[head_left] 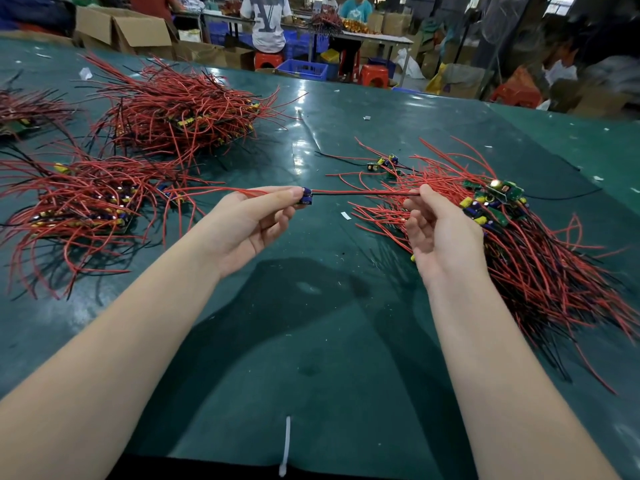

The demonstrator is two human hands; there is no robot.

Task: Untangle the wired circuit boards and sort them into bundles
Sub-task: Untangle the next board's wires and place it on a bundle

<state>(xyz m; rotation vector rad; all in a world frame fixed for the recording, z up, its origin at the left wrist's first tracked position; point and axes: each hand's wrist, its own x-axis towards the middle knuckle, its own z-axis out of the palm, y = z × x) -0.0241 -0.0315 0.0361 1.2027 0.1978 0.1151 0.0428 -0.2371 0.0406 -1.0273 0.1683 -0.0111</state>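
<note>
At the centre of the frame the left hand pinches a small circuit board, while the right hand pinches its taut red and black wires beside the tangled heap at right. Sorting looks partly done (a judgement): three bundles lie at left on the green table, the far-left one cut off. Individual boards inside the heaps are hard to make out.

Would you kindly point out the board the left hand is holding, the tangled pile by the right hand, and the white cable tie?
held board [307, 197], head view, on its blue component
tangled pile [540, 268], head view, on its red wires
white cable tie [286, 445], head view, mid-strap
</note>
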